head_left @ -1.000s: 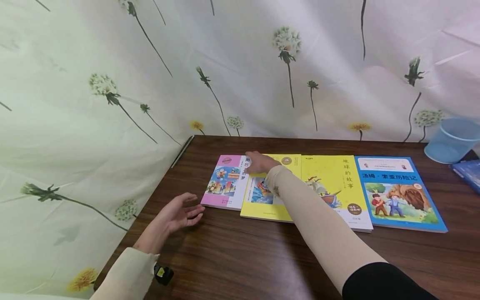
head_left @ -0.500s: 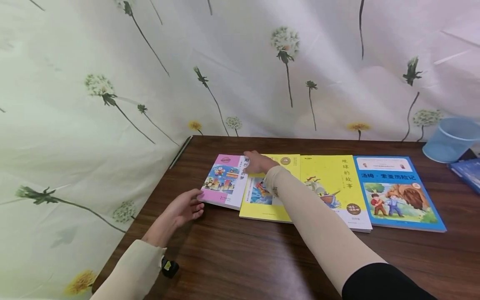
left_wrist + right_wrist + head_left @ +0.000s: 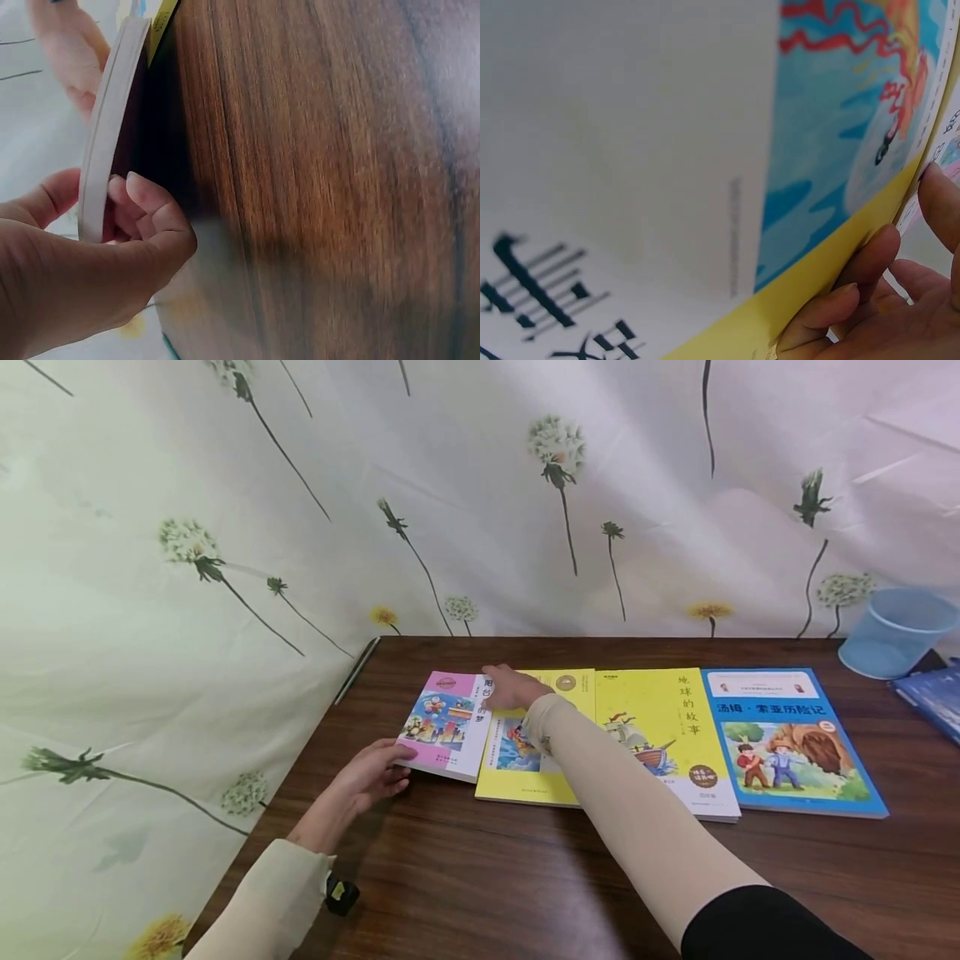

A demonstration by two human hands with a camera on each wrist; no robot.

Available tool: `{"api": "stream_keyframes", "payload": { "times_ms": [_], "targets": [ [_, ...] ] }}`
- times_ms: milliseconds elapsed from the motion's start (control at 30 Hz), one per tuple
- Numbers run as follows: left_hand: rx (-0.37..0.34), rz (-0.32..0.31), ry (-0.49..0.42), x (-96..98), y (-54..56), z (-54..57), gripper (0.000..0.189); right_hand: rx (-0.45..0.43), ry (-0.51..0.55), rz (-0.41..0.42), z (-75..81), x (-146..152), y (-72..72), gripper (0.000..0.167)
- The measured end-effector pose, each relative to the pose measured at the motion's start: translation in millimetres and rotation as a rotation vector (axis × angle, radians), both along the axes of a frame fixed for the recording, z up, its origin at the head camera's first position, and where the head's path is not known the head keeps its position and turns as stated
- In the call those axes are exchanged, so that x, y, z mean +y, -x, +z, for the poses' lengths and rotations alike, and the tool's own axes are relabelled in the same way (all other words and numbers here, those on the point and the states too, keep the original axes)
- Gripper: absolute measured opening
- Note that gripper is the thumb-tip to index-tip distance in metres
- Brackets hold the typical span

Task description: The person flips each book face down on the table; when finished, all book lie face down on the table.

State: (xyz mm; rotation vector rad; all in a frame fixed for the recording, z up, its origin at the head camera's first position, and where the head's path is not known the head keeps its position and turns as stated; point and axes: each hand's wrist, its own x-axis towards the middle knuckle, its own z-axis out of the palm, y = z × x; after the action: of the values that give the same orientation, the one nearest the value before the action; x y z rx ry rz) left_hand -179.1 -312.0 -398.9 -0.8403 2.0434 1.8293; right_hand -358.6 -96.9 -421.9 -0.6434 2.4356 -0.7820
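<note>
The left hand pinched the pink book (I couldn't tell whether the right hand gripped), so level handling seemed wisest.

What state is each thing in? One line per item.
Pink book: closed, cover up, gripped
Yellow book beside it: closed, partly hidden
Yellow ship-cover book: closed, partly hidden
Blue Tom Sawyer book: closed, cover up
Light-blue cup: upright, contents unseen
Dark-blue item at right edge: cut off by frame
Left hand: pinching pink book's lower-left corner
Right hand: at its upper-right corner, exact grip unclear
</note>
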Motion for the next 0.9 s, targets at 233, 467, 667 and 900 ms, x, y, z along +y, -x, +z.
{"api": "stream_keyframes", "payload": {
  "times_ms": [233, 467, 667, 900],
  "targets": [
    [0.036, 0.051, 0.011, 8.5, 1.7, -4.3, 0.05, 0.008, -0.013, 0.014, 1.5, 0.8, -2.0, 0.077],
    [0.066, 0.08, 0.058, 10.1, 1.5, -4.2, 0.051, 0.017, -0.029, 0.019, 1.9, 1.5, -4.4, 0.078],
    [0.101, 0.075, 0.103, 9.1, 1.0, -1.8, 0.053, 0.03, -0.026, 0.02, 0.9, 1.4, -4.4, 0.08],
    [0.121, 0.053, 0.203, 5.7, 1.9, 1.1, 0.058, 0.032, -0.012, 0.033, 0.3, 1.7, -2.7, 0.08]
  ]
}}
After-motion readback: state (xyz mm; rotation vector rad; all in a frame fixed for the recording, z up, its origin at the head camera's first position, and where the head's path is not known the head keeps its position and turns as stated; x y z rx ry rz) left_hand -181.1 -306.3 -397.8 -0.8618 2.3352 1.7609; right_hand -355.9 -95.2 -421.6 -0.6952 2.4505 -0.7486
